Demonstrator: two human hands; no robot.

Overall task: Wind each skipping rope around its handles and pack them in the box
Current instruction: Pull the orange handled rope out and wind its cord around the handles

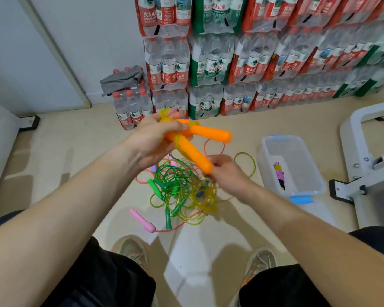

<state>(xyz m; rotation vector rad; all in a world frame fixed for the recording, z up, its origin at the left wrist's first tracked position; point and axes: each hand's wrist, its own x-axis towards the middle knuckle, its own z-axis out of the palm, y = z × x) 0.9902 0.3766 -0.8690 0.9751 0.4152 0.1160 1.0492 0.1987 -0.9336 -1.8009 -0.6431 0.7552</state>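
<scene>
- Grey cloth (120, 82) is draped over a small pack of water bottles (131, 107), which stands on the floor (53, 140) at ten o'clock of the left hand. The pack is set against a tall stack of bottle packs (253, 52).
- A pink handle (142, 220) is laid on the floor at seven o'clock of the rope tangle, with its pink cord trailing toward the pile.
- The left hand (151, 140) is held above the floor and is clenched round the orange handles (211, 135) at their rope ends.
- Yellow rope (177, 141) is looped round the handles where they meet.
- The handles are spread in a V: one is pointed at three o'clock, the lower handle (195, 156) at about five o'clock.
- The rope tangle (182, 191), made up of green, yellow and pink cords and several small handles, is heaped on the floor at six o'clock of the left hand.
- The right hand (226, 173) is held at the tip of the lower handle with its fingers curled. It is blurred, so it cannot be told whether anything is gripped.
- A clear plastic box (306, 156) is set open on the floor at three o'clock of the tangle, with a blue latch (302, 199) at its near end.
- One wound rope (279, 173), dark and purple, is laid inside the box against its left wall.
- A white metal frame (368, 151) is stood at three o'clock of the box.
</scene>
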